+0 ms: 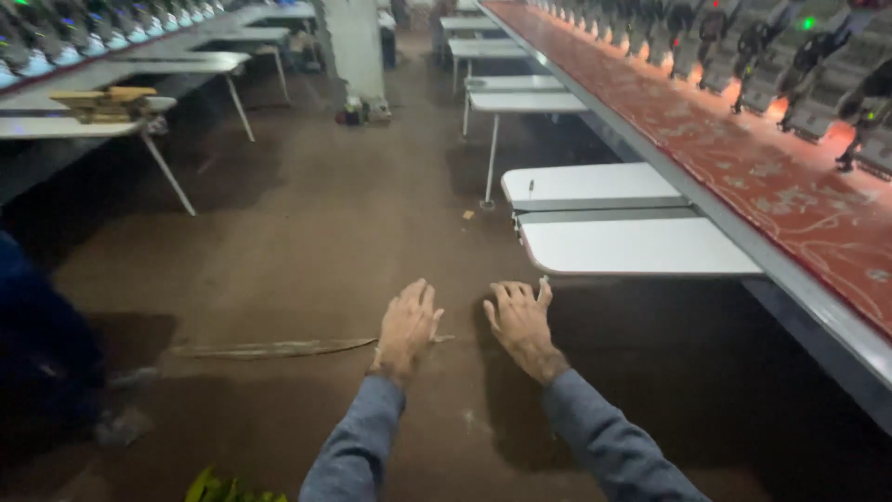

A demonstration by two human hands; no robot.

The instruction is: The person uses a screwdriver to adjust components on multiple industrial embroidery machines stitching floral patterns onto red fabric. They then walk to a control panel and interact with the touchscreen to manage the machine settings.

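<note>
Both hands are seen extended forward in the lower centre of the frame, palms down, fingers spread and flat; nothing is pinched or held. The left hand [406,327] is positioned over the right end of a long, thin, pale strip [279,349] lying on the brown floor [307,232]; whether contact is made cannot be told. The right hand [520,321] is held just beside the left, apart from it, and just below the rounded corner of a white table leaf [632,246]. Grey sleeves [358,446] are worn on both arms.

A second white leaf [590,184] is noted directly above the first. Red patterned fabric [743,158] is stretched along the right side of the frame, beneath a row of embroidery machine heads [799,65] at upper right. A further row of machines [84,37] is recorded at upper left, with white tables below it. A yellow-green object [218,488], partly cut off, is seen at the bottom edge.
</note>
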